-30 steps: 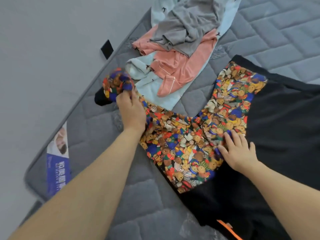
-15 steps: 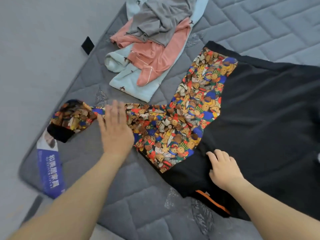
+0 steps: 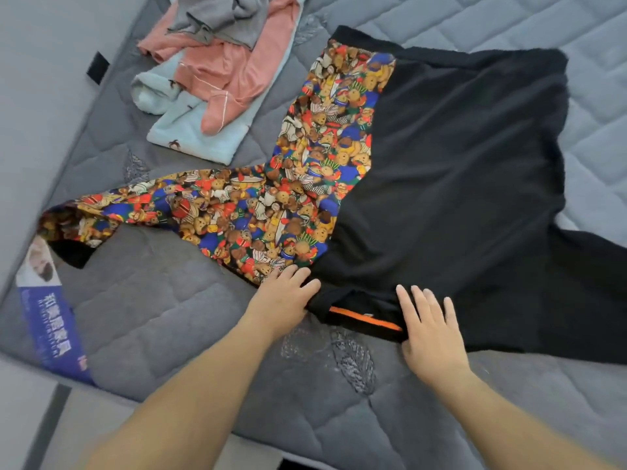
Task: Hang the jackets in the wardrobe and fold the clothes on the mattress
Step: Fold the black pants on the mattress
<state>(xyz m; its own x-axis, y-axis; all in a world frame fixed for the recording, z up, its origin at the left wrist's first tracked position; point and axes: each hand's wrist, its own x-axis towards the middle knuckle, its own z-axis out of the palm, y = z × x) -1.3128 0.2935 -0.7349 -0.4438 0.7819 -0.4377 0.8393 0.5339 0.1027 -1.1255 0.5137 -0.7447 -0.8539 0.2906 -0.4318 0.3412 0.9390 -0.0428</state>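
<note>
A black top (image 3: 451,184) with a bear-print sleeve (image 3: 244,215) lies spread flat on the grey quilted mattress (image 3: 163,320). The sleeve stretches out to the left, its black cuff near the mattress edge. An orange strip (image 3: 364,319) shows at the garment's near hem. My left hand (image 3: 283,301) lies flat with straight fingers at the hem where the print meets the black cloth. My right hand (image 3: 429,325) rests flat on the hem just right of the orange strip. Neither hand grips the cloth.
A heap of clothes lies at the back left: a pink piece (image 3: 224,76), a light blue piece (image 3: 190,130) and a grey one (image 3: 224,18). A blue and white label (image 3: 44,313) hangs at the mattress's left corner. Grey floor (image 3: 37,96) runs along the left.
My left hand left the sleeve, which now lies stretched out, and came to the near hem. My right hand slid right along the hem. The view shifted toward the garment's body.
</note>
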